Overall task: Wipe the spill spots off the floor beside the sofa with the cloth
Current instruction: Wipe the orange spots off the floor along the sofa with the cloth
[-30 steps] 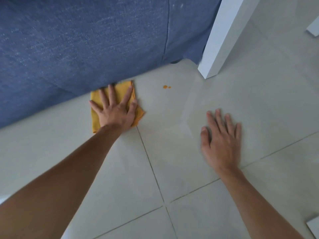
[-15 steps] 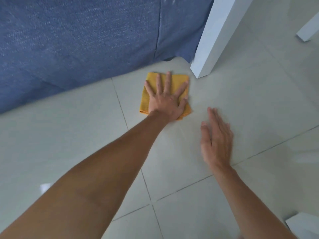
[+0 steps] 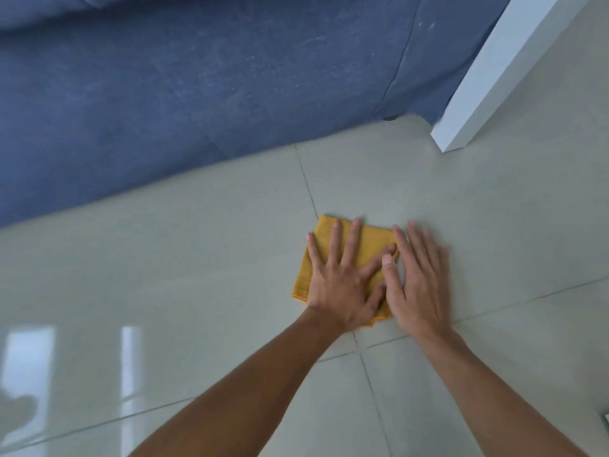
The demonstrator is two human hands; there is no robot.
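Observation:
A folded yellow cloth (image 3: pixel 372 245) lies flat on the pale tiled floor (image 3: pixel 197 258), a little in front of the blue sofa (image 3: pixel 197 94). My left hand (image 3: pixel 339 278) presses flat on the cloth with fingers spread. My right hand (image 3: pixel 418 278) lies flat beside it, its thumb side over the cloth's right edge and overlapping my left fingers; it looks slightly blurred. No orange spill spots show on the floor in this view.
A white furniture leg (image 3: pixel 478 103) stands on the floor at the upper right, close to the sofa's corner. A small dark sofa foot (image 3: pixel 390 118) peeks out under the fabric. Grout lines cross just below my hands. A pale object's corner (image 3: pixel 604 420) shows at the right edge.
My left hand slid the cloth right over the orange spots, then back toward me, away from the sofa. My right hand has moved left onto the cloth's edge. The spots are no longer visible.

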